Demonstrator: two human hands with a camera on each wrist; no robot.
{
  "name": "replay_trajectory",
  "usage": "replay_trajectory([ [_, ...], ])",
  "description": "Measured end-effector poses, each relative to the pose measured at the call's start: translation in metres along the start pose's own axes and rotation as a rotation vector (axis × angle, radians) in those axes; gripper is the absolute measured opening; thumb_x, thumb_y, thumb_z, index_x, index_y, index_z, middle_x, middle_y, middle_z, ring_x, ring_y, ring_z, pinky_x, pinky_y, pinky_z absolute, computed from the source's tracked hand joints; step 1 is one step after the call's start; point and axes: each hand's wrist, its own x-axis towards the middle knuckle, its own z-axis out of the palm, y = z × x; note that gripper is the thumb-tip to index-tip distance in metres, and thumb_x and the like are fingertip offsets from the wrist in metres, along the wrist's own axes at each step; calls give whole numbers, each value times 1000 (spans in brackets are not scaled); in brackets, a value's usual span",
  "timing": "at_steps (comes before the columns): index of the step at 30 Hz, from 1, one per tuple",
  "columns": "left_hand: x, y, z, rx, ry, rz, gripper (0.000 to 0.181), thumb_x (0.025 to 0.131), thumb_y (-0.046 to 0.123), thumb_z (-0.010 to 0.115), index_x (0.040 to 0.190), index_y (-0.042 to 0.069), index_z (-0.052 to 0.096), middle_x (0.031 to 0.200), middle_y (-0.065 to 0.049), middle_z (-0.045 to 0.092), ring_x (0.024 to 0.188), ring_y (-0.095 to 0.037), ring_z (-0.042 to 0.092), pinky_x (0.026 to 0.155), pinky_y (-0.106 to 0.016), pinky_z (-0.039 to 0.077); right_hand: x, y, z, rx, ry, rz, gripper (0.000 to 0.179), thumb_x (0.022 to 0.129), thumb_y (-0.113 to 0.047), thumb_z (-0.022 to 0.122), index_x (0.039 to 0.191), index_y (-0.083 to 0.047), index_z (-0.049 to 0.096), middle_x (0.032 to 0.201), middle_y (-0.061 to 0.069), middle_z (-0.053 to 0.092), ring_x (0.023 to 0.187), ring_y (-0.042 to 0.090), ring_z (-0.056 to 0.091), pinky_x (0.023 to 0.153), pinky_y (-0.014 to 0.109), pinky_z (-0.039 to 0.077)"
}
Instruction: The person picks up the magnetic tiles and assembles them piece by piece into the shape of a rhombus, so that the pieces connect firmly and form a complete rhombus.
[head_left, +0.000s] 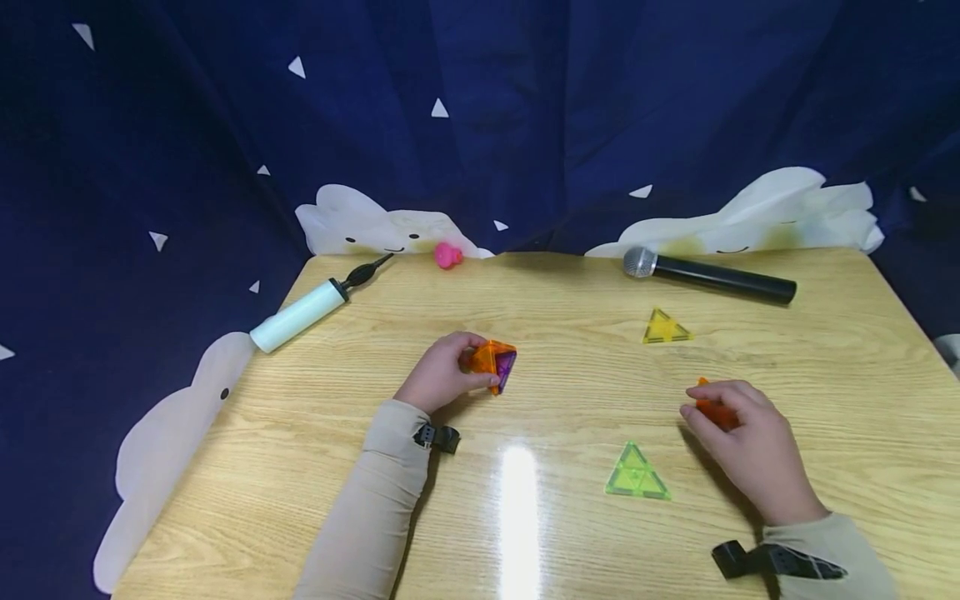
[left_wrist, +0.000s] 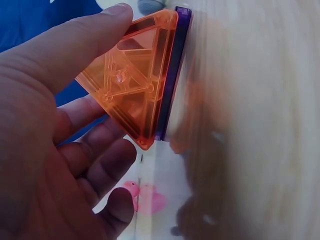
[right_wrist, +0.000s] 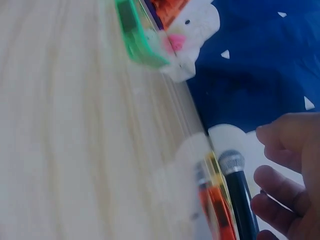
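Observation:
My left hand (head_left: 441, 375) pinches a small build of see-through triangular magnetic tiles between thumb and fingers. Its orange tile (left_wrist: 131, 70) faces the palm in the left wrist view, and a purple tile (left_wrist: 173, 75) forms the side by the tabletop. Over at the right, my right hand (head_left: 759, 446) hovers with thumb and fingers apart around another orange tile (head_left: 720, 414). In the right wrist view that tile (right_wrist: 218, 212) lies low on the table, apart from the fingers. Between the hands lies a green triangular tile (head_left: 636, 477).
A yellow triangular tile (head_left: 664, 329) lies farther back on the wooden table (head_left: 315, 467). Behind it is a black microphone (head_left: 723, 279). A pale blue hand pump (head_left: 300, 315) lies at the back left, with a pink toy (head_left: 447, 256) by the back edge. Dark blue cloth hangs behind.

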Motion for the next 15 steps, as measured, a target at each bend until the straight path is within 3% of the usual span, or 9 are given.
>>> replay_trajectory([
  [4, -2, 5, -2, 40, 7, 20, 59, 79, 33, 87, 128, 11, 64, 117, -2, 63, 103, -21, 55, 93, -39, 47, 0, 10, -6, -22, -14, -1, 23, 87, -14, 80, 107, -7, 72, 107, 9, 66, 92, 12, 53, 72, 11, 40],
  [7, -4, 13, -2, 61, 42, 78, 58, 80, 34, 86, 129, 12, 64, 122, -1, 61, 110, -23, 52, 97, -41, 44, 1, 17, -12, -34, -34, 18, 26, 86, -15, 81, 108, -6, 72, 109, 11, 64, 93, 20, 55, 70, 12, 40],
  [11, -9, 33, -3, 63, 123, 228, 53, 82, 32, 84, 127, 13, 64, 127, 0, 61, 118, -24, 51, 101, -41, 43, 1, 26, -19, -53, -43, 39, 30, 85, -15, 81, 112, -6, 72, 110, 14, 63, 93, 28, 55, 68, 13, 39],
  [15, -16, 57, -1, 67, 178, 400, 46, 83, 30, 84, 122, 14, 66, 123, 2, 62, 114, -20, 52, 97, -36, 44, 2, 32, -23, -66, -44, 58, 33, 86, -17, 81, 115, -6, 71, 110, 14, 63, 92, 23, 53, 67, 15, 39],
])
